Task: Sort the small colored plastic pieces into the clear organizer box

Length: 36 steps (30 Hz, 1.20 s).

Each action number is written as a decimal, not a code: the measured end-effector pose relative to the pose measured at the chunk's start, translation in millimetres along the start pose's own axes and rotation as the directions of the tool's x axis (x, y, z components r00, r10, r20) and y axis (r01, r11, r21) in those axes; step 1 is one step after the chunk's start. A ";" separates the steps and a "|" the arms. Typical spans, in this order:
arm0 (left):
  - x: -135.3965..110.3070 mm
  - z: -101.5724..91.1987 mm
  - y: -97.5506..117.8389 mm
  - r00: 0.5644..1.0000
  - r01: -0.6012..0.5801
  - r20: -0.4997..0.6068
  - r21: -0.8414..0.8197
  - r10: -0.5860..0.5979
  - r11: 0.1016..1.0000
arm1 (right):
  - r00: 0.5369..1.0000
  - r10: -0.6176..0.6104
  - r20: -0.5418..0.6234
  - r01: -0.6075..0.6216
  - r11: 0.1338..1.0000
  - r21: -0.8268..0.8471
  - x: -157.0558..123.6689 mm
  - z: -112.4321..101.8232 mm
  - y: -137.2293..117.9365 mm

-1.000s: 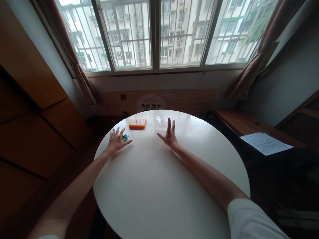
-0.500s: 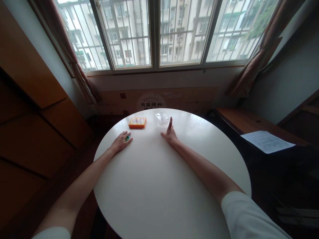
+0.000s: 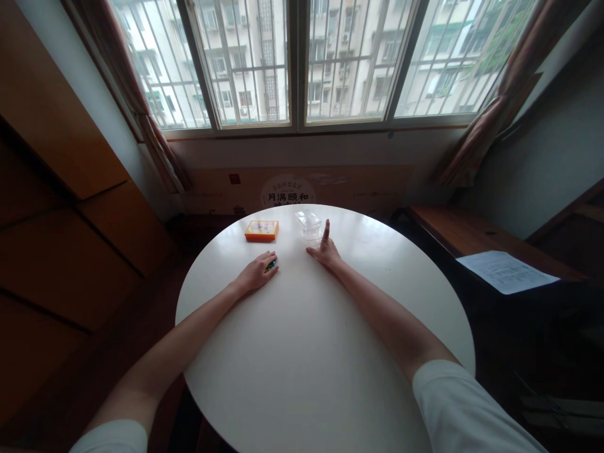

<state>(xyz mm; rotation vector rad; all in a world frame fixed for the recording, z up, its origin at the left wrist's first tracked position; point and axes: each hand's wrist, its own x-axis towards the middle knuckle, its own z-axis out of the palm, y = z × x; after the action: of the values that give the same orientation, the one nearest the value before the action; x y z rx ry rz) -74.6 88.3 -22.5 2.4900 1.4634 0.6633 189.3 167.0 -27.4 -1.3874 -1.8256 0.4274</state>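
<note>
My left hand (image 3: pixel 256 273) lies on the white round table (image 3: pixel 302 352), its fingers curled together over a small heap of colourful pieces (image 3: pixel 272 266) that shows only at the fingertips. My right hand (image 3: pixel 324 249) stands on its edge on the table with the fingers stretched out and nothing in it. Just beyond its fingertips sits a clear plastic box (image 3: pixel 306 224). An orange flat box (image 3: pixel 261 231) lies at the table's far side, beyond the left hand.
A window with bars fills the wall behind the table. Wooden cabinets stand at the left. At the right, a low wooden bench (image 3: pixel 476 242) carries a sheet of paper (image 3: pixel 504 272). A cardboard panel with print leans under the window.
My left hand went from spread open to curled over the colourful pieces and slid them right, toward the table's middle. My right hand turned onto its edge and stayed near the clear box.
</note>
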 end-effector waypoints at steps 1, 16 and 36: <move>2.0 2.8 7.1 1.000 -0.021 0.006 -0.006 0.021 1.000 | 1.000 -0.009 0.015 0.008 1.000 0.007 0.9 -0.7 0.8; 9.9 39.4 120.0 0.912 -0.397 0.071 -0.096 0.404 0.913 | 0.994 0.095 -0.059 -0.067 0.929 0.365 -17.5 -26.8 29.5; 2.8 33.6 133.9 0.883 -0.449 0.063 -0.171 0.465 0.877 | 0.997 0.056 -0.051 -0.040 0.960 0.278 -21.4 -29.0 12.7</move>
<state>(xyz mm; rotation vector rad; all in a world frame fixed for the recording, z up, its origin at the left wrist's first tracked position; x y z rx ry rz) 47.0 26.1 -2.1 2.7155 0.7494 0.6752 221.4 146.3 -25.8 -1.2389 -1.6172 0.6354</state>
